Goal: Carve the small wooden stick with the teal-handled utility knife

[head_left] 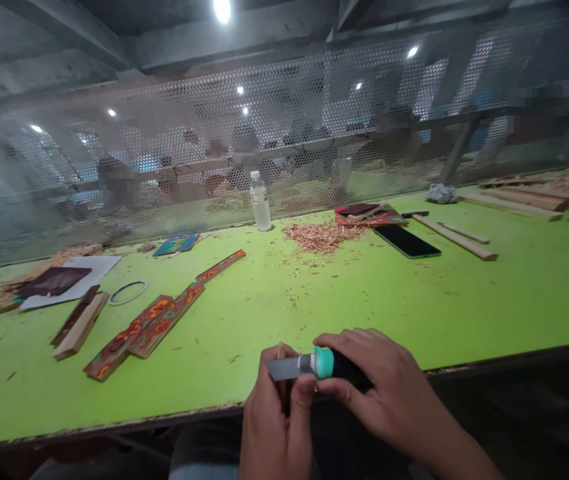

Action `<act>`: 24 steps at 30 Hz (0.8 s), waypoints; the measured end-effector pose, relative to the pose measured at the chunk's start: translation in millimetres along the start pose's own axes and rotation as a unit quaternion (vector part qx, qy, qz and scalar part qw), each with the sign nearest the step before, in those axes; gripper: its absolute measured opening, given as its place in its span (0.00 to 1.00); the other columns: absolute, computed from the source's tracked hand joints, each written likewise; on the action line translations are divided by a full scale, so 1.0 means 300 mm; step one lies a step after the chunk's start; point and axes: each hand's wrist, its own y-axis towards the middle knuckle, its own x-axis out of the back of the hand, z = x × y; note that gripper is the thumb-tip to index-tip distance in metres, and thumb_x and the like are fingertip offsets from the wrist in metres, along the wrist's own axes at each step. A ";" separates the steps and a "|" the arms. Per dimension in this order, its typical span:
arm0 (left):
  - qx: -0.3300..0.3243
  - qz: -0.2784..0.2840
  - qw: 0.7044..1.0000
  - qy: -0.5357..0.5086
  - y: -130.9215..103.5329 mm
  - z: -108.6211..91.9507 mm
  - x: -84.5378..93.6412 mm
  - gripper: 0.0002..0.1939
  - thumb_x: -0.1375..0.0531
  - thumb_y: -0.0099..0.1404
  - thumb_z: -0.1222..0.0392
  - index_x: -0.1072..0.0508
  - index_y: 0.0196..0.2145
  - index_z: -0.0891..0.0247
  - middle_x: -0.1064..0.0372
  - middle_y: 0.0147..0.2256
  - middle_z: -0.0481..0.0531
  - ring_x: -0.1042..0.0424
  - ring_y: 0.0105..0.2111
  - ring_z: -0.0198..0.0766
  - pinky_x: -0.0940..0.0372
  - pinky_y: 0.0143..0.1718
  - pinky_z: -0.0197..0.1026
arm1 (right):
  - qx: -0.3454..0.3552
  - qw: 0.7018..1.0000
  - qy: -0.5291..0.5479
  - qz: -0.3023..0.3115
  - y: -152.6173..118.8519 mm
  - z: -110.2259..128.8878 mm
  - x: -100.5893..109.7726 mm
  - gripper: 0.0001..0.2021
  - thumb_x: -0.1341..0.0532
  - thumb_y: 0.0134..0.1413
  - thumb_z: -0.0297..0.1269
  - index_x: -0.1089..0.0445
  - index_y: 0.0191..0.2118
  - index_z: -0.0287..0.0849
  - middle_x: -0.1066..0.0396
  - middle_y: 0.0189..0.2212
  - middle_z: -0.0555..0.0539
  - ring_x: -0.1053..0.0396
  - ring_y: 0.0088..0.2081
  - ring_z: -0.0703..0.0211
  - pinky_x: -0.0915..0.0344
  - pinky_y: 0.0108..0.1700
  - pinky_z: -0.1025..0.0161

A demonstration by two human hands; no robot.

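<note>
From the head camera, a person holds a knife (309, 365) low at the near edge of a green table (254, 307), the right hand (389, 380) wrapped around its dark handle. The left hand (275, 420) is clamped on a thin wood strip (282, 395), its thumb beside the base of the blade. The blade points left, crossing in front of the strip; whether the two touch cannot be made out. On the table to the left lie painted boards (164, 320), overlapping, with a pale block (82, 325) near them. Farther back, a bottle (260, 203) stands upright before a mesh screen (189, 153), near a heap of shavings (320, 238). A phone (407, 241) lies screen up to the right, just beside a hammer (457, 239).
</note>
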 end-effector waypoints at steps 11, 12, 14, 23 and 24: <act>0.031 -0.071 0.996 0.047 0.008 -0.024 -0.027 0.22 0.45 0.72 0.38 0.31 0.32 0.58 0.31 0.25 0.46 0.30 0.27 0.40 0.40 0.30 0.37 | -0.003 0.995 -0.067 -0.079 -0.010 -0.008 -0.039 0.19 0.42 0.68 0.55 0.29 0.51 0.45 0.22 0.38 0.44 0.26 0.37 0.49 0.35 0.39 0.55; 0.030 -0.072 0.996 0.049 0.010 -0.027 -0.027 0.23 0.46 0.72 0.37 0.33 0.30 0.58 0.35 0.24 0.44 0.33 0.25 0.38 0.42 0.29 0.36 | -0.003 0.993 -0.069 -0.093 -0.010 -0.012 -0.043 0.19 0.41 0.68 0.55 0.30 0.51 0.45 0.21 0.39 0.44 0.26 0.38 0.49 0.35 0.40 0.55; 0.027 -0.070 0.996 0.044 0.012 -0.033 -0.023 0.24 0.47 0.73 0.37 0.37 0.28 0.58 0.42 0.23 0.41 0.38 0.24 0.35 0.43 0.29 0.35 | -0.007 0.990 -0.062 -0.123 -0.008 -0.018 -0.047 0.19 0.42 0.68 0.55 0.31 0.51 0.45 0.21 0.40 0.44 0.24 0.40 0.50 0.34 0.41 0.56; 0.069 -0.049 0.996 -0.037 -0.010 0.001 -0.018 0.34 0.43 0.64 0.27 0.28 0.46 0.62 0.24 0.38 0.54 0.26 0.40 0.47 0.34 0.43 0.41 | 0.013 1.000 -0.019 -0.021 -0.004 -0.005 -0.009 0.21 0.45 0.69 0.57 0.29 0.49 0.44 0.22 0.37 0.46 0.27 0.36 0.50 0.37 0.38 0.55; 0.072 -0.055 0.995 -0.044 -0.011 0.004 -0.018 0.36 0.42 0.62 0.26 0.29 0.49 0.63 0.23 0.42 0.57 0.25 0.43 0.49 0.34 0.45 0.42 | 0.018 1.000 -0.013 -0.008 -0.006 -0.004 -0.004 0.22 0.45 0.69 0.58 0.29 0.49 0.44 0.22 0.36 0.46 0.27 0.36 0.50 0.38 0.38 0.55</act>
